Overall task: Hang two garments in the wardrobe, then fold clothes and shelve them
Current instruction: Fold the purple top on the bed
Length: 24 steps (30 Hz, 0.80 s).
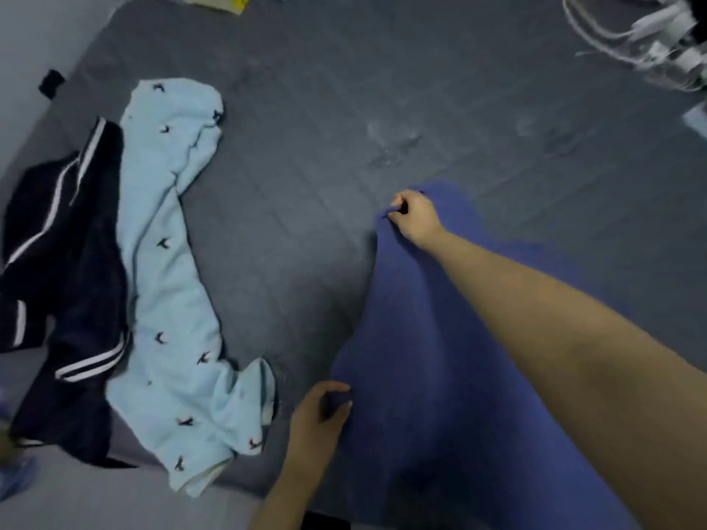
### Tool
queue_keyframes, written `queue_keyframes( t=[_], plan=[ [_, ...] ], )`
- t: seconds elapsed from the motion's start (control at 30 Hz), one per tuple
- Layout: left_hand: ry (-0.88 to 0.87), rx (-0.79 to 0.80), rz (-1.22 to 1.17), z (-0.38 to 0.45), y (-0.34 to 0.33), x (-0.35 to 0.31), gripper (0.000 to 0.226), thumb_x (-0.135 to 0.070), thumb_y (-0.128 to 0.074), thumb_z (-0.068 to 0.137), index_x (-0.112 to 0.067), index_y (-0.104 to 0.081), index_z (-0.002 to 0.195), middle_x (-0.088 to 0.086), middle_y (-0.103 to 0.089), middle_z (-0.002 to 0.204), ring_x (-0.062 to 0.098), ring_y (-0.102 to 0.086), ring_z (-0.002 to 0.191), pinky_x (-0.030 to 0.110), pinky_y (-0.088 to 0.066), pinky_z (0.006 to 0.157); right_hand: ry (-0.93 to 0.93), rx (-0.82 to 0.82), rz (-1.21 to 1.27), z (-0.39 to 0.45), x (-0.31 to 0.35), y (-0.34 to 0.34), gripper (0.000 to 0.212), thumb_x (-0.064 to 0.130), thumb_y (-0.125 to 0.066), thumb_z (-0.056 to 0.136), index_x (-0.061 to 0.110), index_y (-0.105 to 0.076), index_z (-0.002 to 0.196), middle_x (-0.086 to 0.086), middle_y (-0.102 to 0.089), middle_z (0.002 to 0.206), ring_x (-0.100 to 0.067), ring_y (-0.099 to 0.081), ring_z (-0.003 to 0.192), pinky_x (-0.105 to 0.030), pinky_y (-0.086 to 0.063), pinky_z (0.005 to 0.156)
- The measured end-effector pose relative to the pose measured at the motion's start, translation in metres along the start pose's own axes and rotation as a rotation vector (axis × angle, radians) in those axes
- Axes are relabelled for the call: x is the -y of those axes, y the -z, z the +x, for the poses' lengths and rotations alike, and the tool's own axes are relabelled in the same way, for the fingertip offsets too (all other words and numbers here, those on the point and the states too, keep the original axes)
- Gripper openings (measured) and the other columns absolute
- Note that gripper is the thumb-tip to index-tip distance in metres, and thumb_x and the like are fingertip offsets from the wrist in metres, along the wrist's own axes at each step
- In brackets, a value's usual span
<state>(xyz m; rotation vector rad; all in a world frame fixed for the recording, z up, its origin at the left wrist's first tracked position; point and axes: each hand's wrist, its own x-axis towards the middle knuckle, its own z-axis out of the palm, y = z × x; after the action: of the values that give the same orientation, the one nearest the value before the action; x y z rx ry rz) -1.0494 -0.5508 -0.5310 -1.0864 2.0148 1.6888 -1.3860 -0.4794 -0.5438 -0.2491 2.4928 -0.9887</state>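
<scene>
Left hand (319,415) pinching blue garment (413,338) near edge, right hand (413,219) far corner

A dark grey quilted mattress (344,109) is filling most of the view, with pale grey floor (30,40) showing beside it under dim light.

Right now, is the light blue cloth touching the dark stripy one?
Touching. The head view shows the light blue cloth lying over the dark stripy one's edge, with no gray bed showing between them.

Two garments (168,269) lie on the bed (325,109), left of a third (413,338).
</scene>
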Motion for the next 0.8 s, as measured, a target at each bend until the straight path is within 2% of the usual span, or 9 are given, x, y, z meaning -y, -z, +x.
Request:
queue_keyframes(
  t=[0.07,0.2,0.27,0.33,0.43,0.5,0.57,0.7,0.8],
  plan=[
    [0.044,-0.034,0.013,0.035,0.011,0.047,0.019,-0.004,-0.059,0.094,-0.023,-0.062,0.097,-0.002,-0.065,0.106,0.02,-0.064,0.1,0.024,-0.052,0.081,-0.019,0.029,-0.01,0.023,-0.015,-0.068,0.004,0.003,-0.058,0.091,0.004,-0.057,0.087,-0.019,-0.066,0.104,-0.03,-0.059,0.101,-0.028,-0.039,0.077],
    [0.024,-0.107,0.13,0.078,0.03,0.109,0.024,0.002,-0.057,0.092,-0.017,-0.063,0.106,0.0,-0.064,0.109,0.015,-0.061,0.097,0.023,-0.048,0.086,0.001,-0.014,-0.017,0.042,-0.041,-0.154,0.019,0.001,-0.055,0.09,-0.007,-0.059,0.107,-0.02,-0.059,0.116,-0.031,-0.055,0.109,-0.025,-0.037,0.087],
    [0.007,-0.132,0.127,0.085,0.034,0.126,0.032,0.006,-0.055,0.092,-0.023,-0.061,0.105,0.0,-0.065,0.106,0.009,-0.061,0.091,0.02,-0.047,0.084,0.083,-0.069,-0.037,0.041,-0.049,-0.172,0.021,-0.001,-0.053,0.091,-0.008,-0.057,0.11,-0.019,-0.052,0.125,-0.029,-0.051,0.116,-0.021,-0.035,0.091],
    [-0.019,-0.166,0.13,0.086,0.032,0.136,0.034,0.002,-0.056,0.093,-0.03,-0.057,0.105,-0.007,-0.065,0.1,0.004,-0.061,0.085,0.016,-0.047,0.08,0.167,-0.08,-0.066,0.039,-0.053,-0.178,0.024,-0.001,-0.051,0.093,-0.005,-0.055,0.116,-0.019,-0.039,0.144,-0.027,-0.041,0.133,-0.022,-0.032,0.103],
    [0.026,-0.251,0.001,0.083,0.022,0.136,0.037,-0.013,-0.062,0.093,-0.021,-0.048,0.126,-0.012,-0.06,0.107,-0.003,-0.061,0.091,0.011,-0.049,0.077,0.249,-0.069,-0.026,0.024,-0.052,-0.176,0.044,-0.003,-0.051,0.093,-0.003,-0.043,0.136,-0.019,-0.018,0.158,-0.03,-0.018,0.148,-0.028,-0.019,0.119],
    [0.113,-0.319,-0.127,0.08,0.015,0.13,0.056,-0.02,-0.07,0.088,-0.014,-0.04,0.135,-0.01,-0.058,0.107,-0.011,-0.059,0.088,0.004,-0.047,0.067,0.227,-0.104,0.088,-0.006,-0.058,-0.17,0.048,-0.006,-0.052,0.092,-0.007,-0.04,0.139,-0.023,-0.025,0.154,-0.034,-0.023,0.146,-0.033,-0.019,0.12],
    [0.232,-0.335,-0.203,0.077,0.011,0.124,0.063,-0.026,-0.074,0.084,-0.011,-0.04,0.135,-0.009,-0.058,0.104,-0.006,-0.06,0.086,0.007,-0.048,0.064,0.15,-0.151,0.242,-0.058,-0.071,-0.164,0.041,-0.01,-0.051,0.091,-0.008,-0.047,0.131,-0.023,-0.043,0.142,-0.034,-0.039,0.137,-0.039,-0.028,0.117],
    [0.452,-0.227,-0.311,0.072,0.006,0.115,0.041,-0.034,-0.072,0.086,-0.005,-0.061,0.113,-0.001,-0.068,0.103,0.016,-0.064,0.091,0.034,-0.053,0.084,-0.241,-0.313,0.515,-0.192,-0.114,-0.147,0.024,-0.011,-0.05,0.093,0.001,-0.061,0.111,-0.015,-0.064,0.112,-0.011,-0.06,0.102,-0.027,-0.045,0.099],
    [0.556,-0.167,-0.379,0.068,0.002,0.111,0.034,-0.033,-0.071,0.087,-0.011,-0.063,0.111,0.0,-0.065,0.103,0.021,-0.062,0.091,0.038,-0.049,0.09,-0.484,-0.44,0.61,-0.288,-0.156,-0.132,0.016,-0.011,-0.049,0.094,-0.002,-0.063,0.096,-0.009,-0.067,0.095,-0.005,-0.063,0.087,-0.025,-0.05,0.089]
  ],
)
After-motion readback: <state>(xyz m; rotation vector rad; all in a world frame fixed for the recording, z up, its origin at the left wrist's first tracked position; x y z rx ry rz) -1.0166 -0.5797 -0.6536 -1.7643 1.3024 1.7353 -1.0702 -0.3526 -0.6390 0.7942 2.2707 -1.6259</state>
